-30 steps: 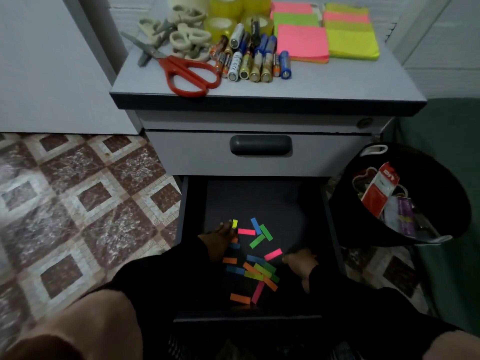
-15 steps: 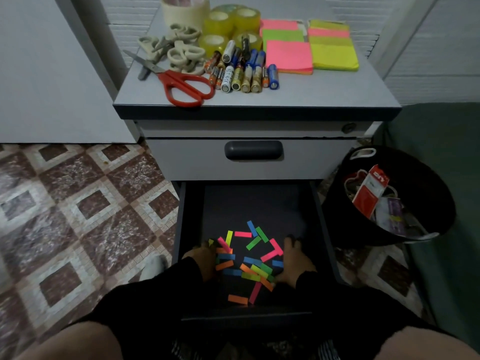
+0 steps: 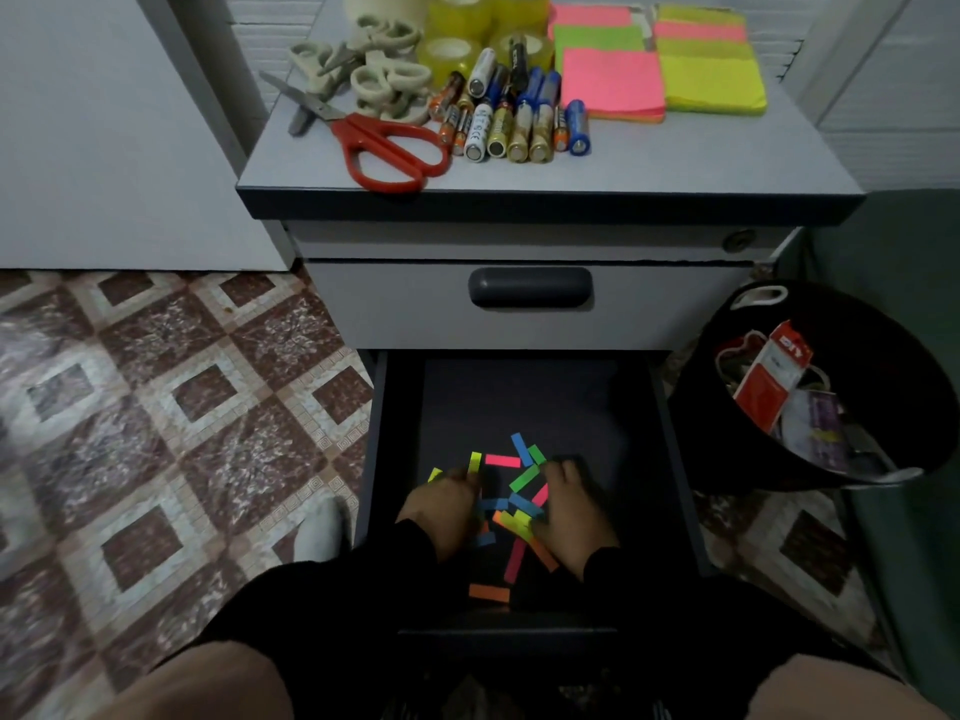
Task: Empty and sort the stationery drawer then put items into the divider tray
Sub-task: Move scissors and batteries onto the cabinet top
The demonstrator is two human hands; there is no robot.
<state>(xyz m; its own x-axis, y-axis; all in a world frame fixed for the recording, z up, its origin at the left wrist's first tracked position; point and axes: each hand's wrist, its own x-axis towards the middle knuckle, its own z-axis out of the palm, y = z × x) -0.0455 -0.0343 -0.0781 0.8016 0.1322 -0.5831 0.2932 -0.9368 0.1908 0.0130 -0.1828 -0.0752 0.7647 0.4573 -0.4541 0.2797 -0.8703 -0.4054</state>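
Note:
The dark bottom drawer (image 3: 524, 397) is pulled out, and several small coloured paper strips (image 3: 523, 478) lie scattered on its floor. My left hand (image 3: 441, 504) rests on the left side of the pile, palm down with fingers curved over some strips. My right hand (image 3: 571, 506) lies on the right side of the pile, its fingers pressed against the strips. A loose orange strip (image 3: 489, 593) lies nearest the drawer front. No divider tray is in view.
On the cabinet top (image 3: 675, 153) lie red scissors (image 3: 384, 142), beige scissors (image 3: 374, 80), several batteries (image 3: 514, 122), tape rolls (image 3: 467, 23) and sticky-note pads (image 3: 613, 85). A black bin (image 3: 810, 387) with packaging stands at the right. Tiled floor (image 3: 182, 407) lies at the left.
Both hands have moved inward toward each other, pushing the scattered strips into a tighter heap in the middle of the drawer. The camera has also shifted a little.

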